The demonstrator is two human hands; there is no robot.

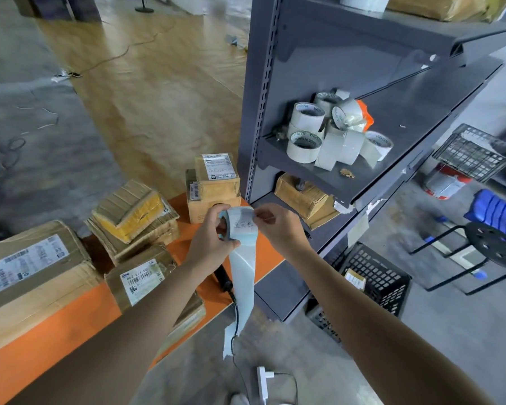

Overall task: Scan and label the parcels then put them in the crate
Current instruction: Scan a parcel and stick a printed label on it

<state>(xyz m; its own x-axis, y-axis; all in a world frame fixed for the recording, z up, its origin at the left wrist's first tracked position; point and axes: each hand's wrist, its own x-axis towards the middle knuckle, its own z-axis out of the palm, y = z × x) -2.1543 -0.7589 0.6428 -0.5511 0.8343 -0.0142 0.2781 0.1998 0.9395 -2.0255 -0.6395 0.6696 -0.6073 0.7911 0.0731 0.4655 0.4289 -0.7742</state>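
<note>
The left hand (214,232) grips a label roll (241,229), fingers curled round its left end and the thumb pressed under it; the roll's axis lies roughly level, left to right across the view, with its hollow core facing left into the palm. The right hand (278,226) pinches the right edge of the topmost label (244,222) between thumb and fingertip, a narrow hold; that label faces up toward the camera and bears handwritten marks. Below the grip, a pale blue backing strip (243,276) hangs from the roll, its long axis near vertical, its ragged end lowest. Just under the left wrist lies a black scanner (223,280) on the orange table (70,317), handle pointing toward the person; a stacked parcel (216,182) stands just beyond the grip, further parcels (138,276) lie left of it. Right of and below the right forearm, a black crate (377,277) sits on the floor against the grey shelf unit (313,54), holding one small box.
</note>
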